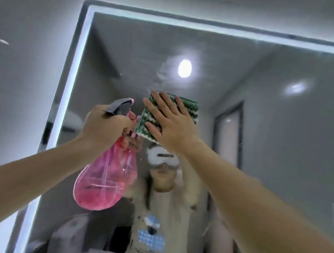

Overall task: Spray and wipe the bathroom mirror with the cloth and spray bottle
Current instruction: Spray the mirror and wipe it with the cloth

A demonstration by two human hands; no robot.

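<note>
The bathroom mirror fills most of the view, with a lit strip along its top and left edges. My left hand grips the neck of a pink see-through spray bottle with a grey nozzle, held up close to the glass. My right hand lies flat with spread fingers on a green and white cloth, pressing it against the mirror. A hazy smear marks the glass just above the cloth.
The mirror reflects a person wearing a headset, a ceiling lamp and a door. A grey wall stands left of the mirror frame.
</note>
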